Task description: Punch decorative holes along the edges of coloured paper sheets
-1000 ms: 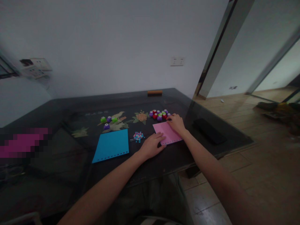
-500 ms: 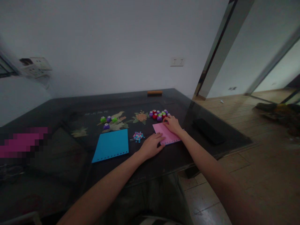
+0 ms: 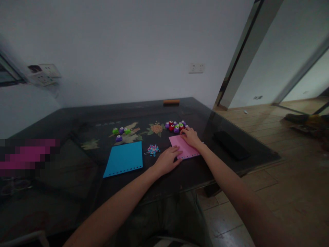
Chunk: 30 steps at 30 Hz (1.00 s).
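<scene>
A pink sheet [image 3: 185, 149] with punched holes along its near edge lies on the dark table. My left hand [image 3: 167, 160] rests at the sheet's left edge, fingers spread on it. At its upper right, my right hand [image 3: 192, 138] lies over the sheet with its fingers apart, close to a cluster of red, purple and green eyeball-like pieces [image 3: 176, 127]. Left of my left hand sits a small pile of pink, white and blue bits [image 3: 153, 149]. A blue sheet [image 3: 125, 158] with punched holes is farther left.
Several green and purple pieces [image 3: 121, 130] lie behind the blue sheet. A long black object [image 3: 231, 145] is on the right side of the table. An orange-brown cylinder [image 3: 171, 102] lies near the wall. A pixelated pink patch [image 3: 28, 154] shows at the far left.
The whole view has shifted slightly, so things appear a little farther right. Both hands stay on the pink sheet in nearly the same pose.
</scene>
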Each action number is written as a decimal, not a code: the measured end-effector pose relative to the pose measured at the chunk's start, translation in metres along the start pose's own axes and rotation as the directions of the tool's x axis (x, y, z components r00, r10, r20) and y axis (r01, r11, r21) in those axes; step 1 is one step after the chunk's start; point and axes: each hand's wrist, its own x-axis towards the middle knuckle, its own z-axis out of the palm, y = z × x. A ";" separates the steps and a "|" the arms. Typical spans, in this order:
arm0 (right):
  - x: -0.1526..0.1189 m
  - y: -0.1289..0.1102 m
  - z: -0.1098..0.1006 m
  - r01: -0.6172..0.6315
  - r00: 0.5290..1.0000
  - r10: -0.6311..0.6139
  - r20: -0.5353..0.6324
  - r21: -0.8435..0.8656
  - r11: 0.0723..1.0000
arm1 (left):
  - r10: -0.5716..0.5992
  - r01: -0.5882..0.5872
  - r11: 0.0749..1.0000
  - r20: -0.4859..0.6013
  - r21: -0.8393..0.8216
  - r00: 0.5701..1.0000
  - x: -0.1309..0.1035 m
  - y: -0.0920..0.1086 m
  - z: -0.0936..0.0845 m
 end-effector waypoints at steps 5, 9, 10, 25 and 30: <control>-0.002 -0.001 -0.002 0.005 1.000 -0.005 0.005 0.014 1.000 | 0.016 -0.016 1.000 -0.015 -0.007 1.000 0.000 0.001 -0.001; -0.002 -0.002 -0.003 0.004 1.000 -0.004 0.007 0.010 1.000 | 0.009 -0.009 1.000 -0.021 -0.018 1.000 -0.001 0.002 -0.002; -0.003 -0.001 -0.003 0.001 1.000 -0.001 0.004 0.008 1.000 | 0.007 -0.008 1.000 -0.023 -0.022 1.000 -0.001 0.002 -0.003; 0.006 -0.020 -0.025 0.184 0.966 -0.121 -0.228 0.278 0.943 | -0.059 0.022 0.992 -0.292 -0.128 0.954 -0.019 -0.021 -0.104; 0.009 -0.071 -0.032 0.248 0.957 -0.136 -0.258 0.477 0.843 | -0.382 0.366 0.924 -0.354 -0.114 0.854 -0.078 -0.107 -0.138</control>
